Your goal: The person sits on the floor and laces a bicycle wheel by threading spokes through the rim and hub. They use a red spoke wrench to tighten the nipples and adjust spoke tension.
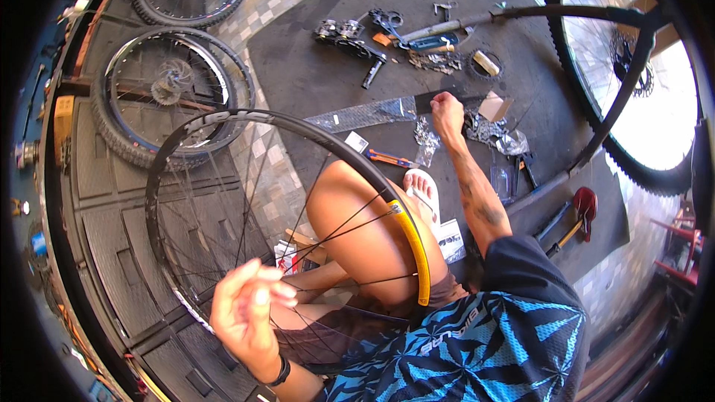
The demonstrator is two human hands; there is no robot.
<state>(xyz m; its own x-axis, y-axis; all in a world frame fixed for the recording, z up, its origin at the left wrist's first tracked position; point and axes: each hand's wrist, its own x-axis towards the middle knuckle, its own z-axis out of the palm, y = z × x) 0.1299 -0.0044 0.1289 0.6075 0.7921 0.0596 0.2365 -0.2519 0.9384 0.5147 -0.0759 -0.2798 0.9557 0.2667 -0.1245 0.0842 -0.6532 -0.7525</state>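
A black bicycle wheel rim (328, 138) with thin dark spokes and a yellow section leans across my bent leg. My left hand (249, 316) is in front of its lower left side, with fingers curled toward the thumb near the spokes. Whatever those fingers pinch, if anything, is too small to make out. Reaching forward, my right hand (447, 113) is closed in a fist above the dark mat. Beside it lie a long clear plastic sleeve (369, 115) and a small plastic bag of shiny metal parts (426, 140). Its fingertips are hidden.
Tyred wheels (175, 78) lie on the left. On the mat (290, 52) are a crank and other bike parts (350, 37), an orange-and-blue cutter knife (391, 158) and more bagged pieces (488, 130). A bicycle frame (633, 78) with its wheel and red-black saddle (585, 212) lies at right.
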